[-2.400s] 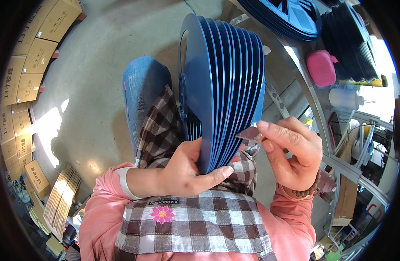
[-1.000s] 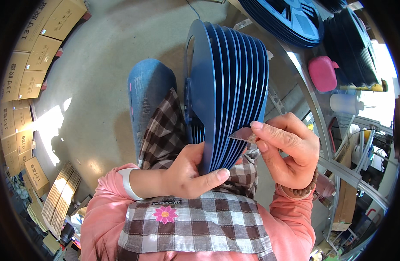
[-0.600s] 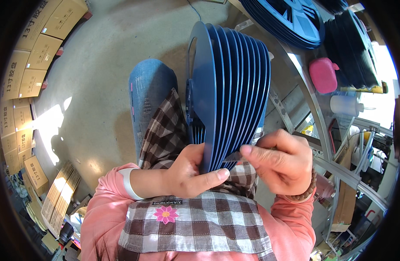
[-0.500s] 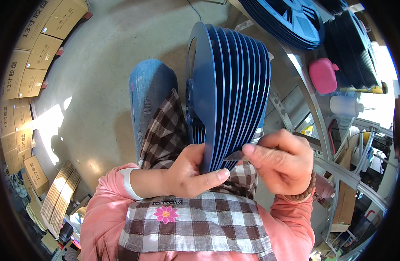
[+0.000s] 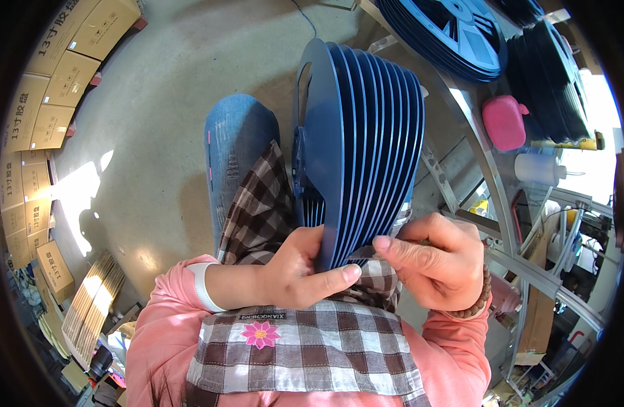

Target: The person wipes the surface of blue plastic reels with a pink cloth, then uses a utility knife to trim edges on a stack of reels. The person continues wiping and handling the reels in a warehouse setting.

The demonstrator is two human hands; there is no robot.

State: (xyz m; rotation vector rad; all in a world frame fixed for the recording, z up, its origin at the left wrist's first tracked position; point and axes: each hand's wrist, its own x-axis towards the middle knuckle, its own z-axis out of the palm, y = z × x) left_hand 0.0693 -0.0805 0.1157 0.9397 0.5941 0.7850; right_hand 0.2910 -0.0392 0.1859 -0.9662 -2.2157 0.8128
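Note:
A stack of blue plastic reels (image 5: 325,149) stands on edge over my lap, its discs fanned in a row with narrow gaps between them. My left hand (image 5: 299,273) is closed around the near left edge of the stack, thumb lying along the near rims. On the right, my right hand (image 5: 437,266) pinches a small, thin, flat blade (image 5: 363,254) between thumb and fingers. The blade's tip lies against the disc rims, just beyond my left thumb. How much of the blade sits inside the right hand is hidden.
On the right, a metal-framed table (image 5: 485,152) carries more blue reels (image 5: 454,34), black reels (image 5: 549,81), a pink case (image 5: 504,123) and a white bottle (image 5: 539,167). Cardboard boxes (image 5: 57,78) are stacked at the left. My denim-clad knee (image 5: 238,129) is beside the stack.
My right hand has shifted slightly left and down, and the blade moved with it along the rims. The left hand keeps its grip on the reels.

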